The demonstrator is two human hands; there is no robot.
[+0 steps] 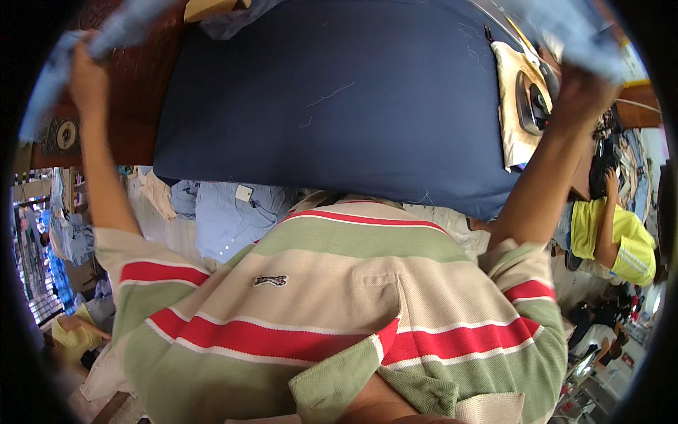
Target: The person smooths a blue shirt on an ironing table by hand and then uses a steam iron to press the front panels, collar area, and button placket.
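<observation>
Both my arms are raised and spread wide over a navy-blue padded ironing table (332,92). My left hand (89,81), up at the far left, is closed on light blue cloth (131,32). At the far right my right hand (585,90) grips light blue cloth (575,42) too, smeared by motion. Whether both pieces belong to one garment I cannot tell, as they run out of the picture at the top. An iron (526,104) rests on a beige cloth pad (512,63) at the table's right edge, close to my right forearm.
Loose threads (332,93) lie on the navy cover. Light blue garments (233,212) lie below the table's near edge. A brown wooden surface (138,92) adjoins at left, with a dark box-like fixture (65,136). A person in yellow (614,237) is at the right.
</observation>
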